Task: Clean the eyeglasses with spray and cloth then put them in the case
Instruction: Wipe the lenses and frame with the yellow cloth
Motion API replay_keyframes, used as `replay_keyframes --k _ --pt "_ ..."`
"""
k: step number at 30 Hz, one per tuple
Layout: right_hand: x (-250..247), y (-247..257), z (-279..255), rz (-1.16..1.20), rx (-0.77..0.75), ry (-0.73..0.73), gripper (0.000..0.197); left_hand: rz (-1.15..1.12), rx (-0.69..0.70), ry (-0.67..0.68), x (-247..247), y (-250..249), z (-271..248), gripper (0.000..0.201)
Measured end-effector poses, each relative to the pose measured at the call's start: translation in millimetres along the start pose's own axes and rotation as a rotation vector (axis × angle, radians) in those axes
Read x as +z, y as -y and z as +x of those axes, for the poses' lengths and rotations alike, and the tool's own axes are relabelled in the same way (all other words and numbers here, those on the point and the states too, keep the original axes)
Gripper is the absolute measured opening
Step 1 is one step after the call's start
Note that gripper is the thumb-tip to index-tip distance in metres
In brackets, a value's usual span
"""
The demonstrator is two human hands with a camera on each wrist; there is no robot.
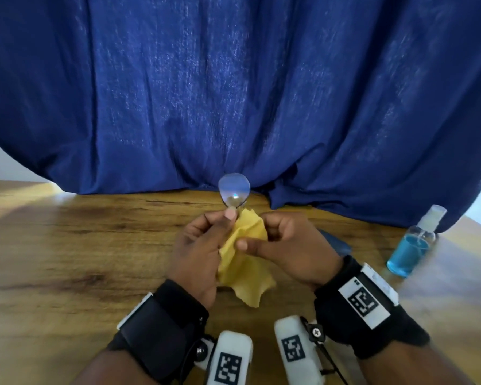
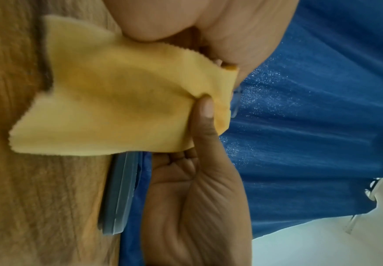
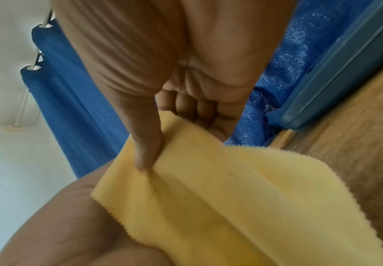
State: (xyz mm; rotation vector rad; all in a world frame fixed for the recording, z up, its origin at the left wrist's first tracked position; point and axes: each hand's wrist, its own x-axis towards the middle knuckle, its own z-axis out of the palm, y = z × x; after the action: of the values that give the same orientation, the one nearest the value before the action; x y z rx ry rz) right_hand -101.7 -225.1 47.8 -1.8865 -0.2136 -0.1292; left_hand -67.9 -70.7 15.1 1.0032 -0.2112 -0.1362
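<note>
Over the wooden table (image 1: 67, 245), my left hand (image 1: 220, 218) pinches the eyeglasses (image 1: 233, 190) upright. One clear lens sticks up above the thumb; the other lens is wrapped in the yellow cloth (image 1: 247, 237). My right hand (image 1: 253, 237) pinches that cloth between thumb and curled fingers, right beside the left hand. In the left wrist view the right thumb (image 2: 205, 111) presses the cloth (image 2: 108, 100), and a sliver of lens (image 2: 235, 102) shows past it. The right wrist view shows the thumb (image 3: 147, 144) on the cloth (image 3: 208, 189).
A blue-grey glasses case (image 1: 336, 243) lies on the table just behind my right hand. A clear spray bottle (image 1: 411, 245) of blue liquid stands at the right. A blue curtain (image 1: 233, 93) hangs along the table's far edge.
</note>
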Motion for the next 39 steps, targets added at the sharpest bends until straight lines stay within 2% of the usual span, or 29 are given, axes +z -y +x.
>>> replay_keyframes --k 2,4,5,10,14,18,24,27,31,33,37,39 --pt "1.9 -2.0 0.7 -0.03 -0.016 -0.086 0.025 0.012 -0.015 0.018 1.6 1.0 -2.0 0.016" --pt "4.6 -3.4 2.1 -0.032 -0.02 -0.18 0.033 0.019 -0.041 0.028 4.0 1.4 -3.4 0.031" --pt "6.7 -3.7 2.4 -0.022 -0.033 -0.193 0.034 0.019 -0.052 0.031 3.9 1.0 -2.8 0.037" --pt "13.7 -4.7 3.5 0.028 -0.107 -0.189 0.03 -0.016 -0.068 0.034 0.8 -4.9 1.6 0.043" --pt "12.5 -3.6 0.9 0.098 -0.105 -0.028 0.007 -0.027 -0.017 0.017 -1.8 -5.7 1.3 0.024" --pt "13.0 -4.8 0.2 0.045 -0.094 -0.118 0.021 0.015 -0.017 0.026 3.2 0.2 -2.4 0.032" --pt "8.7 -6.2 4.4 -0.052 -0.17 -0.197 0.028 0.015 -0.013 0.109 0.7 -0.9 -0.3 0.023" --pt "3.7 -5.5 5.0 -0.136 -0.2 -0.225 0.034 0.03 -0.005 0.109 2.3 0.6 -2.4 0.031" --pt "3.8 -3.4 2.8 -0.123 -0.201 -0.05 0.022 0.042 0.074 0.049 -1.4 -1.1 -0.7 0.03" --pt "3.9 -3.3 2.6 -0.111 -0.193 -0.01 0.023 0.052 0.088 0.043 -2.4 -1.0 0.0 0.03" --pt "1.2 -4.6 1.3 -0.153 -0.25 -0.169 0.023 0.078 0.079 0.096 3.6 1.9 -5.7 0.021" --pt "1.5 -7.3 1.2 -0.17 -0.289 -0.192 0.025 0.091 0.088 0.105 4.5 1.4 -5.7 0.021"
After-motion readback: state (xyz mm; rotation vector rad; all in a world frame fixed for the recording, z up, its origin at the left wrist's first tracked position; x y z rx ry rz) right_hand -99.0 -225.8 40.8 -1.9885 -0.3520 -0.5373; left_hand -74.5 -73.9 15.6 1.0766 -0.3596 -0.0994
